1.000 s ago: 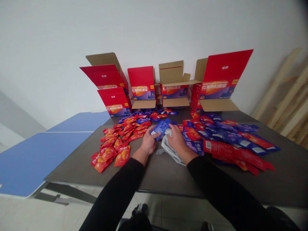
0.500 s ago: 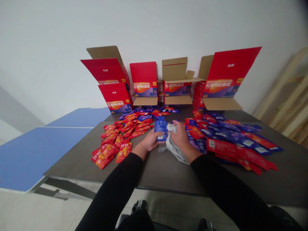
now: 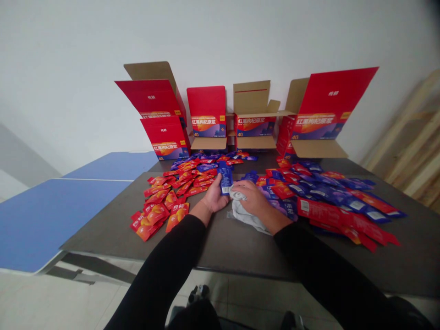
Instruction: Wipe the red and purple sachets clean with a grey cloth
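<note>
A blue pouch (image 3: pixel 225 178) with small print and a white barcode label stands tilted up in my left hand (image 3: pixel 214 197), gripped along its left edge. My right hand (image 3: pixel 250 197) is closed round a grey cloth (image 3: pixel 238 201), bunched beside the pouch's lower right corner; the rest of the cloth trails onto the table. To the left lie red pouches (image 3: pixel 154 213) in a loose heap. Blue and red pouches (image 3: pixel 316 185) are piled to the right of my right hand, the nearest ones close to its knuckles.
Red printed cartons (image 3: pixel 168 137) with raised flaps line the back of the dark table (image 3: pixel 227 243) against the wall. A blue table (image 3: pixel 62 211) adjoins on the left. Wooden slats (image 3: pixel 412 142) lean at the far right.
My left hand has raised and turned the pouch to a narrower angle. My right hand with the cloth has shifted left and down, to the pouch's lower corner.
</note>
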The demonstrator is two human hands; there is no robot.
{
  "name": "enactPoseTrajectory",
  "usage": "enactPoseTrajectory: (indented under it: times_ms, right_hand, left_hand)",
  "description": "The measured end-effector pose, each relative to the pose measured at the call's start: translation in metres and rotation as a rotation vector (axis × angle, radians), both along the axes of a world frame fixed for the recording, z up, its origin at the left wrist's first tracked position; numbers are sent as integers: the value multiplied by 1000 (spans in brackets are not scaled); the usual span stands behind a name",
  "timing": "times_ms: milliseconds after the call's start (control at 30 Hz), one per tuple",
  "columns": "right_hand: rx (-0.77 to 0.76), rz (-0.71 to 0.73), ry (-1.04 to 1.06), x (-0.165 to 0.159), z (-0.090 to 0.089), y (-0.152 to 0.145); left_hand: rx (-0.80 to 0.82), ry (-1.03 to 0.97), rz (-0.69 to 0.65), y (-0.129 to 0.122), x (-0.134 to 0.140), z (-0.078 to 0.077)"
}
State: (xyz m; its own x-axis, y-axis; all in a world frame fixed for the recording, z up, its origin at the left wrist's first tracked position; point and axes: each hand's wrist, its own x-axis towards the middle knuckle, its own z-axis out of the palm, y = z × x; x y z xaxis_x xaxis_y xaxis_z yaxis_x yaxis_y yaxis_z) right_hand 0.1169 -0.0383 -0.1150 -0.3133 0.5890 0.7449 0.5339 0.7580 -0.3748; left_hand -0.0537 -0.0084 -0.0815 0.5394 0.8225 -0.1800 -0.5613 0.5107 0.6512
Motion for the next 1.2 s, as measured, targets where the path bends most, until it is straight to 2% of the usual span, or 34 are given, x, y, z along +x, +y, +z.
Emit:
enactPoseTrajectory:
  times_ms: [133,267,400,600,900,1100,1200]
  right_hand:
    - [-8,2,-172,-1,3,-4]
    - [-19,0,-197,1,3,-5]
    - [-48,-21,-124,3,1,-3]
    - [-101,-200,63,5,3,-1]
    - [-100,-419,309,14,8,7]
    - [-143,-517,450,19,11,11]
    - [-97,-518,447,15,13,7]
  left_hand:
    - [-7,10,-26,-2,2,1]
    - [22,52,6,-2,3,-1]
    - [130,85,68,-2,4,-6]
    - [171,180,-57,-1,2,-13]
    - [249,202,-157,-4,-2,-13]
    - [194,157,-147,-2,-5,-11]
    - [111,116,-119,3,-5,-8]
